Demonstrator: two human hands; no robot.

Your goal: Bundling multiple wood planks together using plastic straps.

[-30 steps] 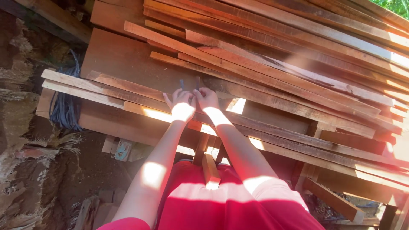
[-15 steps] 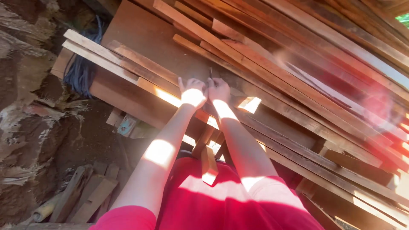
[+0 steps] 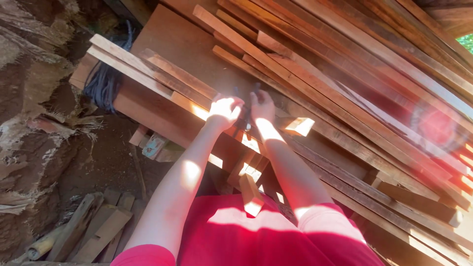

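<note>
Stack of wooden planks (image 3: pixel 345 79) runs off frame right. At its near edge, left hand (image 3: pixel 224 111) and right hand (image 3: pixel 262 106), both curled, pinch a small dark object (image 3: pixel 245 123), mostly hidden; kind unclear

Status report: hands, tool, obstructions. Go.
Left hand and right hand together on a small dark tool, grip unclear. Planks stacked close around.

A wooden bench (image 3: pixel 162 118) carries many long planks (image 3: pixel 345 79) in a slanted pile, and one wide board (image 3: pixel 182 44) lies under them.
</note>
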